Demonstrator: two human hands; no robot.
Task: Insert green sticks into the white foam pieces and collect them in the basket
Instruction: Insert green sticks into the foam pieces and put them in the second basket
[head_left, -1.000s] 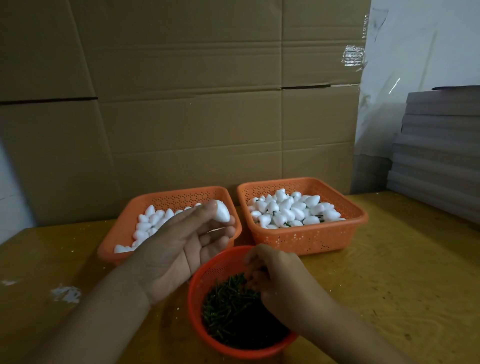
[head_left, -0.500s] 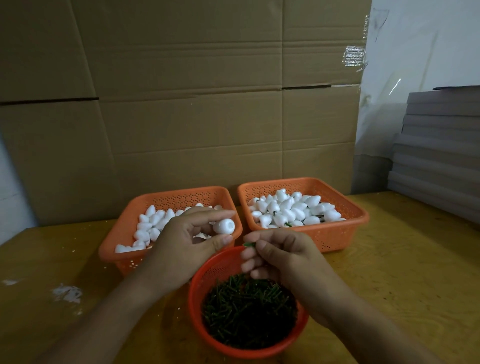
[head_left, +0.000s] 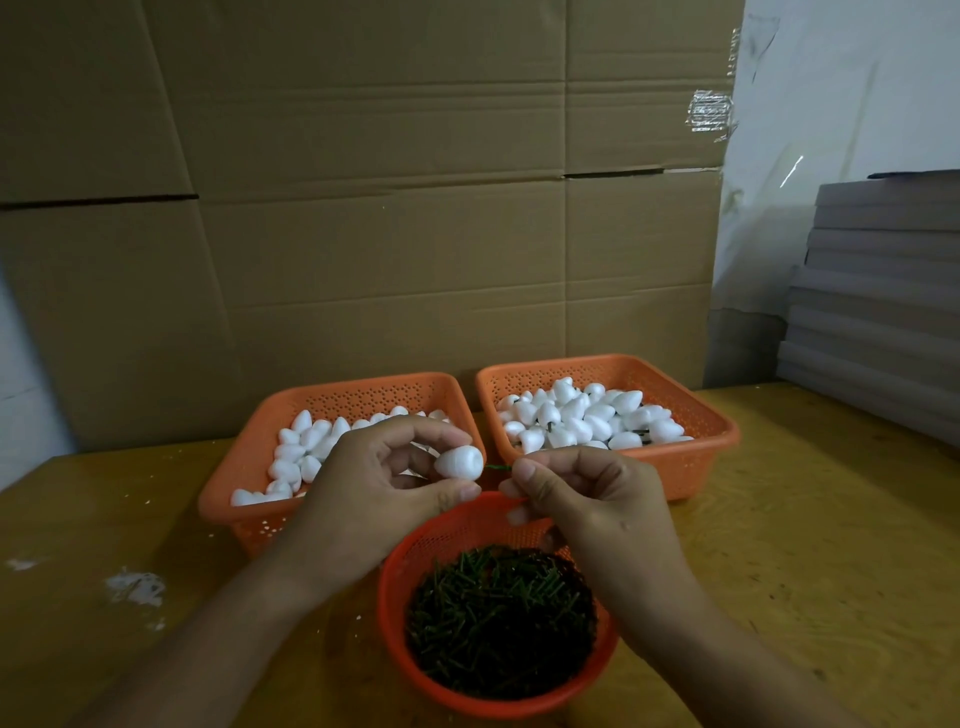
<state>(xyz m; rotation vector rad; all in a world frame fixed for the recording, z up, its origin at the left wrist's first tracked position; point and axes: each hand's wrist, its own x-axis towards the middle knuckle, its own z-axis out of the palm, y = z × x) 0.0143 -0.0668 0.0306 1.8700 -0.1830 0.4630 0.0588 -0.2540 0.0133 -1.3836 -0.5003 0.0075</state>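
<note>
Counter (head_left: 779, 545): bare wood is lying open to the right of the baskets and to the left, where white crumbs (head_left: 135, 587) are sitting. Centre front: round basket of green sticks (head_left: 498, 623) is occupying the near edge. Behind it, left basket (head_left: 244, 467) and right basket (head_left: 711, 431) are standing side by side with a narrow gap between. Rear: cardboard wall (head_left: 363, 234) is closing off the back. Far right: stacked boards (head_left: 883, 312) are blocking that corner.

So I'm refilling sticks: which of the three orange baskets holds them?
The round basket nearest the person, holding green sticks; both rectangular ones hold white foam.
</note>
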